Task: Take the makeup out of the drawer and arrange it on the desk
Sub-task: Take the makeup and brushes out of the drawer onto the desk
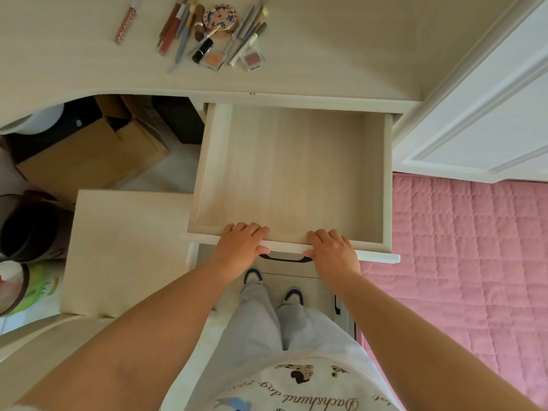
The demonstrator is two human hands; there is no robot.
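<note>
Stood in a small room under soft, even light. Pale wood-grain worktop across the top, its front edge curving away at the left. Under that curve, an open cardboard box beside dark shapes on a whitish floor. Lower left, a pale wooden stool next to a dark round bin. At the right, a white panelled door above a pink quilted bed cover.
</note>
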